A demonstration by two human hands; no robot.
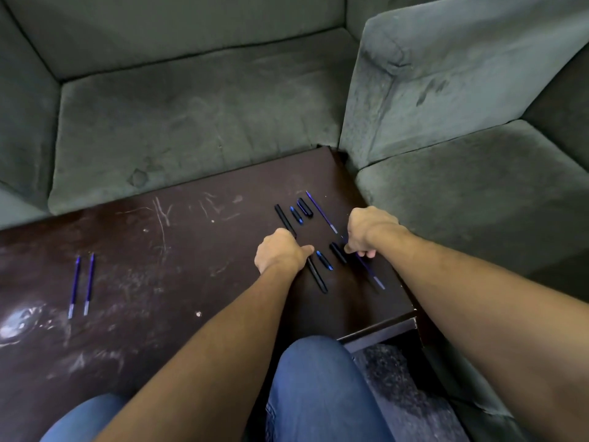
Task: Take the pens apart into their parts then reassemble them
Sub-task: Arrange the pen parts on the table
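Pen parts lie in two rows on the dark wooden table (159, 266). The far row has a black barrel (282, 216), a small blue-tipped piece (296, 215), a black cap (305, 207) and a blue refill (322, 212). The near row has a black barrel (317, 277), a blue-tipped piece (325, 260), a black cap (338, 252) and a blue refill (371, 272). My left hand (280, 250) rests curled on the near barrel's upper end. With its fingers bent, my right hand (366, 231) touches the near refill beside the cap. Two more blue refills (81, 285) lie far left.
A grey-green sofa (197, 116) borders the table's far side and another sofa's armrest (446, 74) stands at the right. The table's right edge (404, 291) runs close to the parts. My knees in blue jeans (318, 384) sit below the near edge.
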